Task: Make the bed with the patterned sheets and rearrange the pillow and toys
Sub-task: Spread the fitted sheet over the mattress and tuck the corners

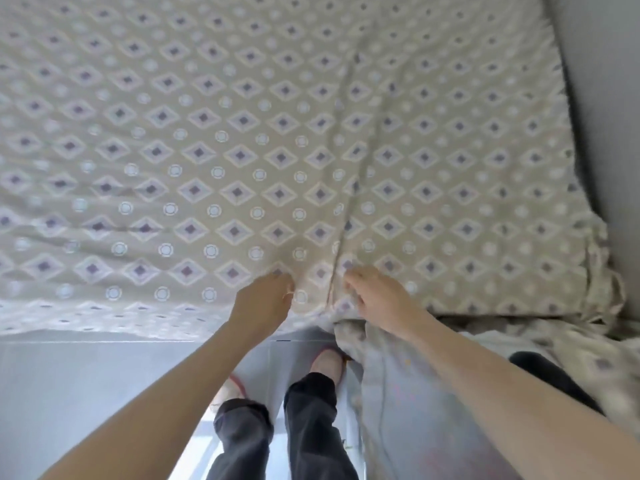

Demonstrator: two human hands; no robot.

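Note:
A beige patterned sheet point(242, 150) with purple diamonds and pale circles covers the whole bed. A long crease point(349, 168) runs from the near edge up toward the far side. My left hand point(266, 299) sits at the near edge just left of the crease, fingers curled into the fabric. My right hand point(377, 299) sits just right of it, fingers bent and pinching the sheet where it bunches over the edge. No pillow or toys are in view.
A second layer of patterned fabric point(408, 375) hangs from the bed edge at the lower right, rumpled toward the corner point(602, 299). A grey wall point(606, 98) borders the bed on the right. My legs and feet point(311, 410) stand on pale floor tiles point(86, 393).

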